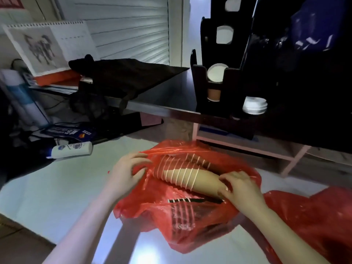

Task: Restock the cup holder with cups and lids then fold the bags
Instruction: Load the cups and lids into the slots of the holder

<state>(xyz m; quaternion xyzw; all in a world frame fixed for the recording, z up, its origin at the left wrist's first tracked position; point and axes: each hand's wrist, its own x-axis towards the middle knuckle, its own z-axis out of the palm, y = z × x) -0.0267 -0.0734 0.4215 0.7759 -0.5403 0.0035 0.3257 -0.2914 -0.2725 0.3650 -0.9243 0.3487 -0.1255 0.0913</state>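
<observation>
A thin, crinkled red bag [152, 210] of glossy film lies open on a pale, smooth tabletop [57, 187]; inside it a nested stack of brown cups [188, 178], matt paper with white rolled rims, lies on its side, tapering towards the right; a second brown stack [182, 161] shows behind it, partly under the film; a row of black cups [182, 200] with white rims lies just in front, mostly veiled by the red plastic. The left hand [129, 168] has its fingers curled into the film at the bag's mouth, holding it back; the right hand [242, 187] grasps the narrow end of the stack of brown cups, fingers and thumb wrapped round it. Another red bag [314, 216] lies crumpled just to the right, touching the first.

The tabletop is open to the left of the bag and towards the near edge; a white bottle [72, 149] lies at its far-left edge.

Beyond, on a dark counter [171, 109], stands the dark, slotted cup holder [198, 88] with a few cups in it; white lids [255, 105] sit stacked beside its base. Farther left lie a dark cloth [123, 73] and a spiral calendar [47, 46], before a ribbed white shutter [129, 25].
</observation>
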